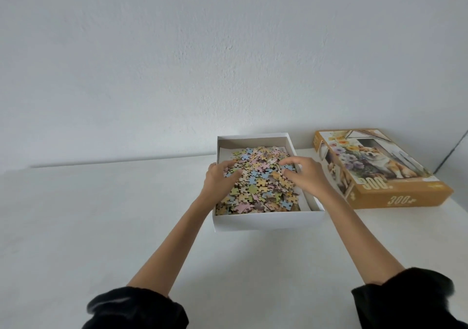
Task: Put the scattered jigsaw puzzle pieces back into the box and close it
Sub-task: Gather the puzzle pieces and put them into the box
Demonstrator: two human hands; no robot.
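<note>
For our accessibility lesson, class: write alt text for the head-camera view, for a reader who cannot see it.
A person's left hand and right hand rest on a heap of pastel jigsaw pieces filling an open white box base on a white table. Its orange lid, picturing a corgi among flowers, lies to the right.

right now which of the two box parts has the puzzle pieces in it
The white box base, open side up, holds the pile of pieces. The orange lid with the dog picture lies apart to its right, printed side up.
</note>
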